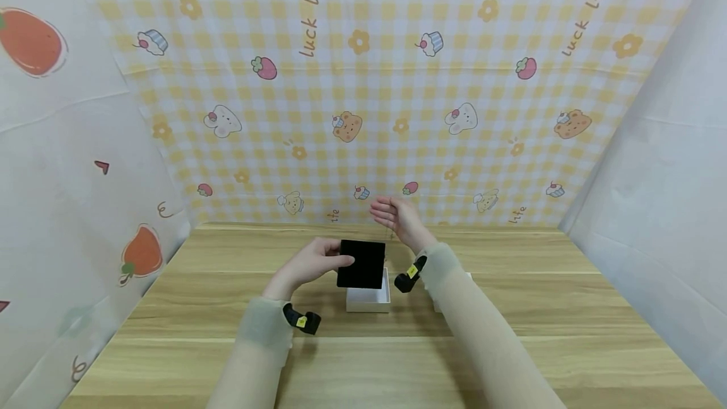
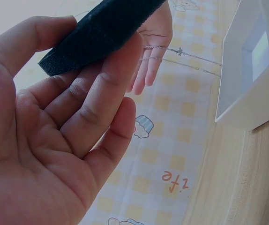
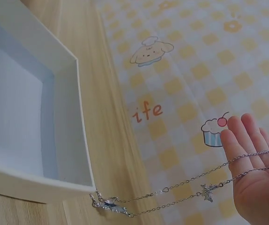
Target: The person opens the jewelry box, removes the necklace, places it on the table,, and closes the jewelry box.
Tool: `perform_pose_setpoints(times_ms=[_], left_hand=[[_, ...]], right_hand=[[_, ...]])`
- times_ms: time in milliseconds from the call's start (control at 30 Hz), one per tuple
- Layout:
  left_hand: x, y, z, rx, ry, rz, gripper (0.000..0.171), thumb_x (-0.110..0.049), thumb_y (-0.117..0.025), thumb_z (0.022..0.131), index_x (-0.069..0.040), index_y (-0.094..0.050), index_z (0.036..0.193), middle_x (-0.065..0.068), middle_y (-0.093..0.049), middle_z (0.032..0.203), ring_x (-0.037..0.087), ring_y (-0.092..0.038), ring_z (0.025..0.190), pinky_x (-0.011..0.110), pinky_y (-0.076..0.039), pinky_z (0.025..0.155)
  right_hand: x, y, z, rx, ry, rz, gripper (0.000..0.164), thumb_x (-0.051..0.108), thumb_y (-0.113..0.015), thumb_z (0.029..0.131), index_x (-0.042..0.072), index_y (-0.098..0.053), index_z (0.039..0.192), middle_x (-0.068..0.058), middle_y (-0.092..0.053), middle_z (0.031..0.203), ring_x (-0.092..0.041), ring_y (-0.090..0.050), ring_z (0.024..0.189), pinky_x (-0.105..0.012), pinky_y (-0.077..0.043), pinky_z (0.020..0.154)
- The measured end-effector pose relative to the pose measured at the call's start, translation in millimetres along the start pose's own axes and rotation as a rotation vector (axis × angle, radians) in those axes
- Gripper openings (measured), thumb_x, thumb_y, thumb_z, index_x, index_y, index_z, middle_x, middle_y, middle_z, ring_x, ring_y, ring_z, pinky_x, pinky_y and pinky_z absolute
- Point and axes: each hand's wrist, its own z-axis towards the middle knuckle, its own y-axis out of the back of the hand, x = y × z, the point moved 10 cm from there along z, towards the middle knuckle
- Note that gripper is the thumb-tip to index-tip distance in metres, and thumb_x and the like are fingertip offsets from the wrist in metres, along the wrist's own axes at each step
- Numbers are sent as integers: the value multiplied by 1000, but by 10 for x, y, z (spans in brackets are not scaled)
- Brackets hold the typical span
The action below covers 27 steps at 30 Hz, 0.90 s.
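Observation:
In the head view my left hand [image 1: 309, 264] pinches a black square foam pad [image 1: 361, 264] between thumb and fingers, above the open white box [image 1: 368, 307]. The pad's dark edge [image 2: 92, 40] shows close up in the left wrist view. Farther back, my right hand [image 1: 400, 219] is raised with its fingers extended. From near its thumb, a silver chain necklace [image 3: 190, 180] crosses the palm and hangs down. Along the chain sits a small star-like charm [image 3: 208, 192], and a sparkling pendant [image 3: 110, 205] dangles lowest, beside the box's rim.
Partly hidden behind the right forearm, another white box part [image 1: 438, 307] lies on the wooden table [image 1: 363, 371]. A yellow checked cloth [image 1: 397, 81] hangs at the back, with pale cloths at both sides. Each wrist wears a black camera band [image 1: 301, 319].

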Motion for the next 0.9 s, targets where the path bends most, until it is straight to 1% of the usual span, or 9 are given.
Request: perform_pose_setpoints(times_ms=[33,133,233,333,467,567,667,800,900], left_hand=[[8,1,3,-3,13,-5,23,-28,-62,93,-8,-59,81,-1,-58,71,13,-49,67,46,-46,74],[5,-2,-1,-4,27,-10,22,-25,-63,93,-7,-60,82,0,-58,71,14,-49,67,41,-45,73],[-5,-2,1,-7,21,-12,21,-22,-62,94,-5,-59,82,1,-56,70,15,-47,65,35,-42,67],[-14,-4,4,-9,10,-20,18,-20,-61,94,-4,-61,85,1,-58,72,15,-47,66,35,-42,68],[-34,-11,2,-8,4,-21,18,-19,-61,95,-3,-62,88,1,-61,75,15,-49,67,35,-43,69],[-42,-14,1,-7,2,-20,19,-20,-62,94,-4,-61,84,3,-56,71,14,-45,64,32,-40,65],[-39,-9,1,-10,-1,-13,23,-21,-63,93,-5,-56,79,1,-48,65,13,-39,58,30,-35,59],[-35,-5,-3,-12,5,-2,26,-22,-64,92,-7,-52,75,-3,-41,61,12,-34,55,29,-32,56],[-34,-10,-1,-11,11,-2,26,-22,-64,92,-7,-51,75,-3,-41,61,12,-34,56,29,-32,57]], right_hand=[[1,8,-1,0,0,-1,45,17,-27,108,-11,-39,140,-31,-43,140,-37,-49,125,-41,-41,101],[-1,30,-5,-5,-7,4,45,18,-26,108,-11,-39,140,-31,-42,141,-37,-48,126,-40,-42,101],[-1,54,-3,-9,-10,5,45,19,-26,108,-11,-40,139,-31,-40,142,-37,-48,127,-40,-42,101],[-4,81,0,-11,-14,18,45,18,-27,108,-11,-40,139,-31,-38,143,-38,-46,128,-41,-41,102],[-4,118,-3,1,-13,17,46,19,-26,108,-11,-37,142,-32,-36,145,-39,-42,131,-41,-39,104],[-12,162,-11,5,-15,13,48,20,-25,108,-10,-33,144,-31,-35,146,-38,-41,132,-41,-37,105],[-29,216,-15,1,-18,19,48,20,-25,108,-10,-31,145,-30,-35,146,-39,-39,133,-42,-34,107],[-59,287,-9,-13,-27,45,47,19,-28,108,-9,-30,146,-31,-33,147,-39,-36,134,-42,-32,108],[-78,342,5,-27,-34,60,47,18,-29,107,-9,-29,146,-31,-32,147,-39,-36,134,-42,-32,108]])
